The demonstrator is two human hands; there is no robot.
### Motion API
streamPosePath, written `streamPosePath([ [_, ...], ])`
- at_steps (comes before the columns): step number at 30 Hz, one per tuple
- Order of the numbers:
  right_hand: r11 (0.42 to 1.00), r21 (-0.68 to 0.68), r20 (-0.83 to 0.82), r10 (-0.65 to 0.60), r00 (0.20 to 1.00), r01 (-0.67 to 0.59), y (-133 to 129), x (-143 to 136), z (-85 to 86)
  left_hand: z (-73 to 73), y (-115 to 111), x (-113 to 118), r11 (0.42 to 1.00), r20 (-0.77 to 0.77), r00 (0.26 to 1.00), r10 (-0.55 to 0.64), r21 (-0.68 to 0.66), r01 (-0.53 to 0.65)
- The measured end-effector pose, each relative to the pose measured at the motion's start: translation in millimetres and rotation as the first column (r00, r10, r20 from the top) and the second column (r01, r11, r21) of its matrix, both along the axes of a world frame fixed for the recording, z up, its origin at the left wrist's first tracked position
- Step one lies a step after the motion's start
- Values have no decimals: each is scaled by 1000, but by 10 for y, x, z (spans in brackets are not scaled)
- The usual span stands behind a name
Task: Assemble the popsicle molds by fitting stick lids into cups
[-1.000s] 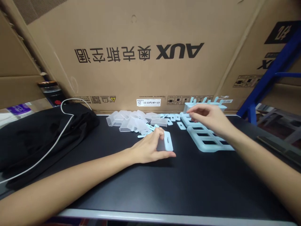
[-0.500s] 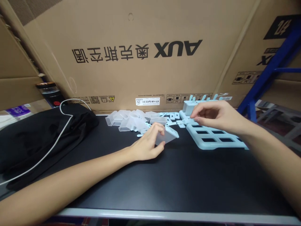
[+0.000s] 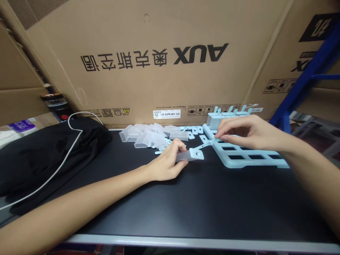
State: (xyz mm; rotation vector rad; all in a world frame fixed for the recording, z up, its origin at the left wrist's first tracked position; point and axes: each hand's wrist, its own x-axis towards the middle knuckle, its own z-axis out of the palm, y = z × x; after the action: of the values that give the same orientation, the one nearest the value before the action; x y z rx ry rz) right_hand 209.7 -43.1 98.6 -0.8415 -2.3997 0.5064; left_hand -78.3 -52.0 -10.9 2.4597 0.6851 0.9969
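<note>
Nearest: grey front edge [image 3: 170,239] of black surface [image 3: 170,209], running crosswise below both forearms. Next, left of centre: left hand [image 3: 167,161], grip pinching translucent sleeve [image 3: 183,157] between thumb and fingers. Sleeve held sideways, light-blue cap [image 3: 196,154] fitted at right end, small opening visible in cap face. To the right: right hand [image 3: 247,132], grip pinching slender light-blue stick [image 3: 205,144] between thumb and forefinger. Stick sloping down to the left, lower end just beside cap; contact with cap not discernible. Beneath right hand: light-blue frame [image 3: 232,163] with rectangular openings, lying on surface, partly covered by hand. At left side: black cloth [image 3: 53,156], crossed by white cable [image 3: 81,131]. Beyond left hand: heap of translucent sleeves [image 3: 143,136], at mixed angles. Between heap and frame: loose light-blue caps [image 3: 194,131]. At far part of frame: group of capped units [image 3: 212,121], tabs projecting upward. Rearmost: cardboard carton [image 3: 164,85] with inverted black lettering.
</note>
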Motion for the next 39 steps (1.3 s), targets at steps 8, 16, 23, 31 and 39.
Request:
streamPosePath([
  [8,987,159,-64,26,998,-15,-9,73,40,23,0,-12,998,-18,999,29,-53,-30],
  [16,999,51,-54,12,998,-10,-55,-274,-165,17,-4,-7,994,-4,1000,30,-100,-30],
  [23,996,-20,-97,83,992,-85,-83,-506,-398,52,17,1,990,-94,992,80,-113,-90],
  [31,998,32,33,53,998,-54,-36,-444,-344,102,-3,28,986,-260,965,15,-156,-57],
  [39,846,150,-121,-498,859,511,368,334,-172,115,-50,41,999,-355,934,40,7,-41],
])
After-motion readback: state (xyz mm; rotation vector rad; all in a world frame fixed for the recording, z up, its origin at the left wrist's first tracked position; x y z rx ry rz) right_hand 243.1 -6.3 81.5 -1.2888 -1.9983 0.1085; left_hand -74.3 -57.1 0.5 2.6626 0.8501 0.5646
